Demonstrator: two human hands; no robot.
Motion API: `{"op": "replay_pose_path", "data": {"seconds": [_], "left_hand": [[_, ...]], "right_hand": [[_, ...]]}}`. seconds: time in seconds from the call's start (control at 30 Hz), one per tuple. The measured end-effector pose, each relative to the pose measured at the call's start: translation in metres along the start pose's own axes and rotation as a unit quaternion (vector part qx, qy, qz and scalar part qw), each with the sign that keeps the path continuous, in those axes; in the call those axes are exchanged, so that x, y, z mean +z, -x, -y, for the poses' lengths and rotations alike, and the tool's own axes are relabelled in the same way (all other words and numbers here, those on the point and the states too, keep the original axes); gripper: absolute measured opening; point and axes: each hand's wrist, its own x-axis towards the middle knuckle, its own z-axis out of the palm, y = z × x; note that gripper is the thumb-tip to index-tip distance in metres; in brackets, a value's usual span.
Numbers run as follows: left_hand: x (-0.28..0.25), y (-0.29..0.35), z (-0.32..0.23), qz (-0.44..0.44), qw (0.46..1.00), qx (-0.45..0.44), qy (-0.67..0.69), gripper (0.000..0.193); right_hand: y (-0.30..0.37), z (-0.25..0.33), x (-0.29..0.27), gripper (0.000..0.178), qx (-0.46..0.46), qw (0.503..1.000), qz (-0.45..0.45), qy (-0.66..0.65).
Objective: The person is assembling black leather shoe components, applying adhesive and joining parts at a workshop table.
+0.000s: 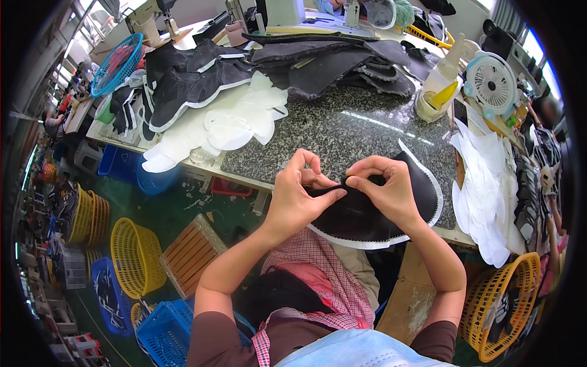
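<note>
A black shoe upper piece (354, 221) with a white stitched border hangs over the table's near edge, its right end curving up onto the granite top. My left hand (301, 194) pinches the upper's top edge between thumb and fingers. Close beside it, my right hand (386, 188) pinches the same edge, thumb against forefinger. The two sets of fingertips almost meet at the middle of that edge. Between them the black material is folded, and the fingers partly hide it.
White cut pieces (235, 125) and black uppers with white edging (192, 76) lie at the left. Black lining sheets (333, 58) are stacked at the back. A clear container (431, 104), a fan (491, 84) and more white pieces (480, 192) stand right. Yellow baskets (137, 260) sit below.
</note>
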Motion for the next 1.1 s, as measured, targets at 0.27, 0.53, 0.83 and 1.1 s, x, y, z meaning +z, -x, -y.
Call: {"op": "replay_pose_path", "data": {"seconds": [0.27,0.53,0.83,1.1], "left_hand": [[0.001,-0.008,0.010,0.003,0.995,-0.006,0.095,0.052],[0.003,-0.023,0.020,0.025,0.997,0.024,0.072,0.053],[0.009,-0.060,0.007,-0.001,0.996,0.081,0.035,0.050],[-0.023,-0.128,-0.003,-0.011,0.991,0.134,0.016,0.046]], "right_hand": [[-0.003,-0.006,-0.012,0.022,-0.063,0.987,0.062,0.134],[-0.010,-0.017,-0.006,0.019,-0.094,0.985,0.082,0.122],[-0.042,-0.023,-0.030,0.025,-0.126,0.981,0.046,0.143],[-0.115,-0.007,-0.039,0.022,-0.300,0.918,-0.020,0.260]]}}
